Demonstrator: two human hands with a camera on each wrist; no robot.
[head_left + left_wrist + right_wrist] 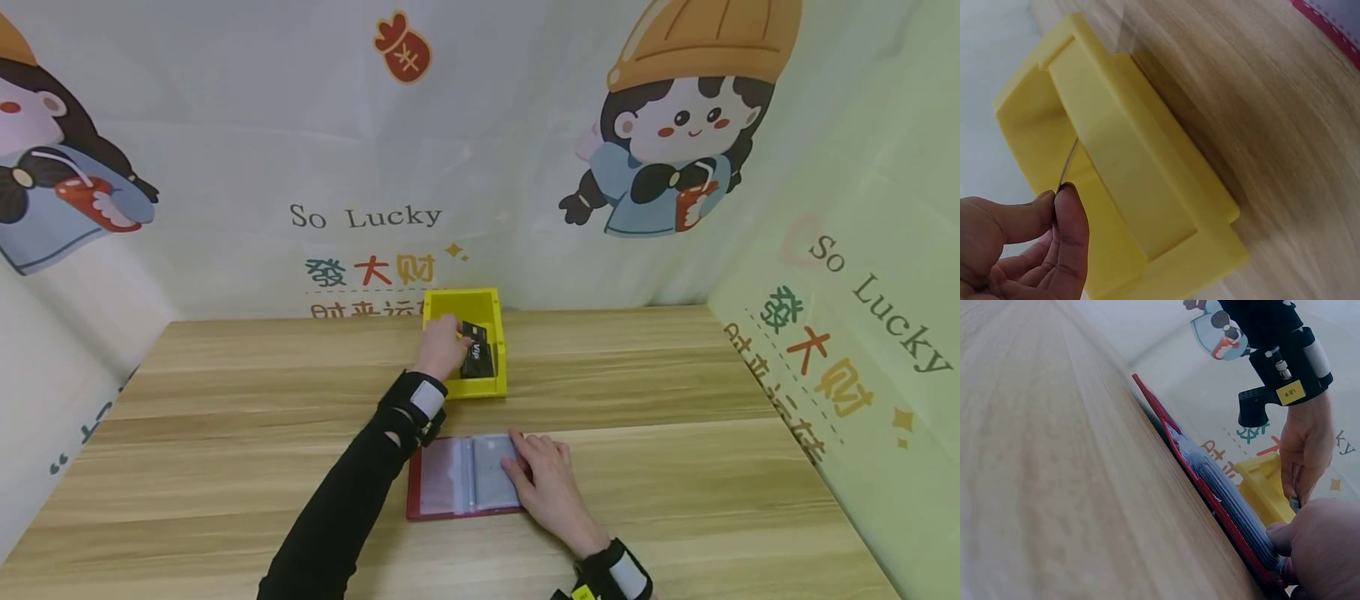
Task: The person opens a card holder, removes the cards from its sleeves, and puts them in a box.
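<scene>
My left hand (441, 348) reaches into a yellow bin (480, 388) and pinches a black card marked VIP (477, 354) between thumb and fingers. In the left wrist view the card (1067, 164) shows thin and edge-on above the bin's inside. Nearer to me, a red-covered card holder (444, 475) lies open on the table, its clear sleeves facing up. My right hand (551, 487) holds the right edge of it, thumb on the sleeves. From the right wrist, the stack of sleeves (1229, 487) appears side-on under that thumb; the other fingers are mostly hidden.
The wooden table (660, 467) carries the bin at its far edge, with the card holder in front. A printed cloth (525, 167) hangs behind and along the sides. My left forearm (337, 500) crosses over the holder's left side.
</scene>
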